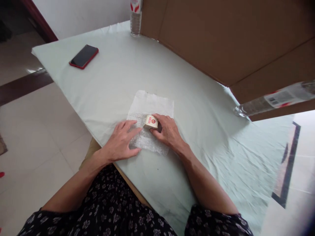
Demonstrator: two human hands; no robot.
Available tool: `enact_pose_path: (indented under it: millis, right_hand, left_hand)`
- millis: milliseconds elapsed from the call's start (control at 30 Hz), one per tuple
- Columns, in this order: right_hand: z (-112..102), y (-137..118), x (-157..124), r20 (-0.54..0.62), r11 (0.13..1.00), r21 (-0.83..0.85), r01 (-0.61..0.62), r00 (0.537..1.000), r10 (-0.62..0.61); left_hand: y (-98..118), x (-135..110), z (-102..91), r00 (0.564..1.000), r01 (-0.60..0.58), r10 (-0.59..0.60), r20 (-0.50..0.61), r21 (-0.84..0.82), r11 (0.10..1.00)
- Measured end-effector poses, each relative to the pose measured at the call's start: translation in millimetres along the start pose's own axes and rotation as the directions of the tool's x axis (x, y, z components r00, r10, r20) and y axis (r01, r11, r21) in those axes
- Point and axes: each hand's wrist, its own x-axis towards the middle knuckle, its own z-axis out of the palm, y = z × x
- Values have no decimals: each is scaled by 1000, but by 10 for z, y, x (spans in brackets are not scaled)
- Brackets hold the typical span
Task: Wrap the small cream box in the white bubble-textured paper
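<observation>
A small cream box with a red emblem [151, 121] stands on a square sheet of white bubble wrap [152, 106] spread on the pale green table cloth [118, 78]. My right hand [167, 131] has its fingers closed round the box from the right side. My left hand [121, 141] lies flat with fingers apart on the near left part of the bubble wrap, its fingertips close to the box.
A red-edged phone [84, 56] lies face up at the far left of the table. A large brown cardboard box [228, 39] fills the far right. One plastic bottle [135, 18] stands at the back; another bottle [275, 100] lies by the cardboard. Tiled floor lies left.
</observation>
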Motion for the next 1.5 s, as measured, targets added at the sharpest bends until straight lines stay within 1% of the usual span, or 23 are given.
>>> enact_pose_path:
  millis: [67,133,200,267,333,400,433,500,567,600,667,700,767,867,900,967,1067,1167,1300,1400,1500]
  right_hand:
    - [8,10,0,9,1000,-4,7,1000,-7]
    - [22,21,3,20,1000,-3,13,1000,-12]
    - [36,34,7,29,1000,1,13,999,-13]
    - [28,53,6,33,999,26,18,999,-19]
    - [-33,80,-7,24,994,108,27,999,-30]
    - [-161,102,-37,14,971,237,36,999,-41]
    - [-242,107,-58,19,954,297,40,999,-48]
    - [-398,97,-104,43,931,361,51,996,-72]
    - [-488,63,-142,57,940,334,67,994,-91]
    - [-495,43,-151,44,952,300,67,995,-84]
    - [-441,8,-141,-14,970,239,38,999,-36]
    - [-393,-2,-123,-48,972,234,16,999,-5]
    - [-289,-5,-67,-101,956,291,-17,994,48]
    - [-189,12,18,-125,895,446,-29,988,95]
    - [-174,16,37,-122,873,486,-39,986,112]
    - [-159,15,54,-110,839,540,-69,982,152]
    - [-146,-1,42,-113,806,585,-93,974,195]
    - [-131,-25,17,-102,774,622,-120,967,232]
    - [-115,-63,-2,-93,732,667,-137,960,264]
    - [-108,-88,-8,-100,717,686,-125,960,263]
    - [-99,-102,-17,-94,715,689,-123,962,256]
  left_hand:
    - [17,-60,-35,998,-30,29,54,24,999]
    - [26,-78,-38,997,-55,52,58,55,997]
    - [29,-53,-15,996,-89,88,17,88,992]
    - [35,2,10,990,-128,133,-49,97,987]
    - [49,76,18,980,-149,156,-121,65,987]
    - [71,163,6,970,-132,130,-206,3,991]
    - [81,212,-4,966,-101,89,-244,-36,994]
    - [97,318,-22,955,0,-39,-293,-132,991]
    - [99,422,-28,943,107,-177,-281,-247,963]
    - [95,469,-27,937,148,-231,-261,-301,942]
    - [81,542,-24,926,191,-296,-233,-388,902]
    - [72,568,-26,925,195,-307,-223,-417,888]
    - [54,602,-39,934,181,-294,-201,-442,878]
    - [28,639,-63,957,152,-246,-154,-456,877]
    - [20,654,-63,959,155,-247,-136,-477,865]
    - [5,690,-44,955,186,-281,-95,-549,815]
    - [-10,738,13,937,234,-347,-48,-651,722]
    - [-9,749,58,924,236,-378,-52,-701,673]
    - [2,710,68,924,205,-376,-69,-741,640]
    - [5,673,66,921,204,-383,-71,-751,629]
    - [5,649,70,916,205,-392,-82,-744,636]
